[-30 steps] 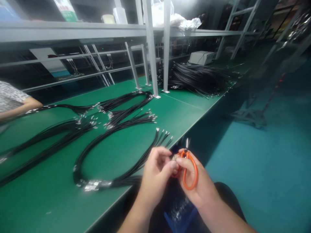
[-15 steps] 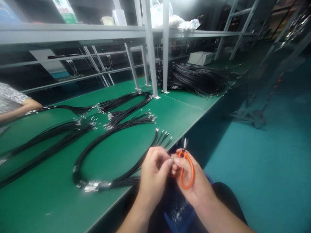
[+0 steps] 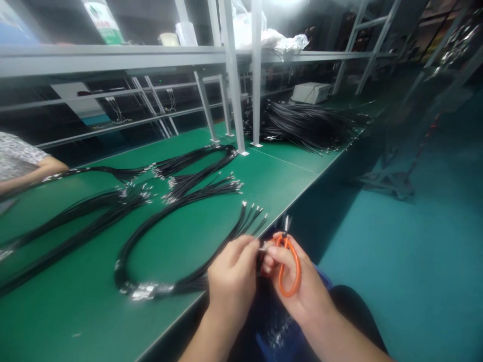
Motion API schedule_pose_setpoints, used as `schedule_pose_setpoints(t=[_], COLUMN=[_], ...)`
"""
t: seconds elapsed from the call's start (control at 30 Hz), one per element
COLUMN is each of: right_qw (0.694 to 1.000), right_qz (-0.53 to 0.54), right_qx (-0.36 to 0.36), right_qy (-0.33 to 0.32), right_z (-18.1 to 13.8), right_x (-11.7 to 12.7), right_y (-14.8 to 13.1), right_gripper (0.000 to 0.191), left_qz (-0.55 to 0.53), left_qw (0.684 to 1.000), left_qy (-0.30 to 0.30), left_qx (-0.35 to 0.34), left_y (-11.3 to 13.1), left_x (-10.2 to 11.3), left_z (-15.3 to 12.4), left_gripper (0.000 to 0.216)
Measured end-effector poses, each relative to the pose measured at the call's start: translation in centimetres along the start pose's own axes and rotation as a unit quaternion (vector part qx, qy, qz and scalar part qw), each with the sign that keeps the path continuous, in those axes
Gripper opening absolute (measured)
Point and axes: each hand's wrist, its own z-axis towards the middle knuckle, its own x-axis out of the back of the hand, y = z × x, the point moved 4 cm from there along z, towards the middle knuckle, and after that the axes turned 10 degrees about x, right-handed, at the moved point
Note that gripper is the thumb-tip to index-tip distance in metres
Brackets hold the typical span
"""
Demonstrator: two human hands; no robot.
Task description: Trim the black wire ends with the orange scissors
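Note:
My left hand is closed at the table edge, its fingers pinched around the end of a black cable. A bundle of black cables runs from a silvery wrapped section to behind this hand. My right hand holds scissors with orange handles against the palm, blades pointing up and away. Its thumb and forefinger pinch a tiny pale piece close to the left fingertips. What exactly that piece is cannot be made out. Loose cable ends with pale tips fan out just beyond the left hand.
More black cable bundles lie across the green table. A large cable heap lies beyond the shelf posts. Another person's arm rests at the far left. Below my hands is a blue container.
My left hand has shifted slightly left and down, and its fingertips have drawn a little apart from the right ones. The right hand still holds the scissors in almost the same place.

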Motion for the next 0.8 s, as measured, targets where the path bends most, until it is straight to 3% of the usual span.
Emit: schedule_pose_setpoints(t=[0.1, 0.23, 0.3, 0.4, 0.63, 0.8], right_qw=[1.000, 1.000, 1.000, 1.000, 0.996, 0.996], right_qz=[0.001, 0.001, -0.003, -0.020, -0.068, -0.070], right_qx=[0.007, 0.018, 0.018, 0.023, 0.062, 0.051], right_qy=[-0.001, -0.012, -0.010, -0.009, -0.019, -0.008], right_z=[0.0, 0.0, 0.0, 0.1, 0.1, 0.3], right_x=[0.0, -0.1, -0.2, -0.3, -0.9, -0.1], right_y=[0.0, -0.1, -0.1, -0.2, -0.7, -0.1], right_gripper=[0.018, 0.016, 0.016, 0.015, 0.030, 0.025], left_qz=[-0.060, -0.239, -0.302, -0.341, -0.350, -0.369], left_qw=[0.991, 0.918, 0.890, 0.874, 0.867, 0.859], left_qy=[-0.053, -0.198, -0.200, -0.186, -0.186, -0.168], left_qx=[0.110, 0.247, 0.276, 0.294, 0.302, 0.314], left_y=[-0.7, -0.6, -0.6, -1.0, -1.3, -1.3], left_x=[0.2, -0.9, -1.3, -1.9, -2.0, -1.8], left_z=[0.2, 0.0, -0.2, -0.2, -0.4, -0.3], left_gripper=[0.019, 0.011, 0.002, 0.007, 0.007, 0.011])
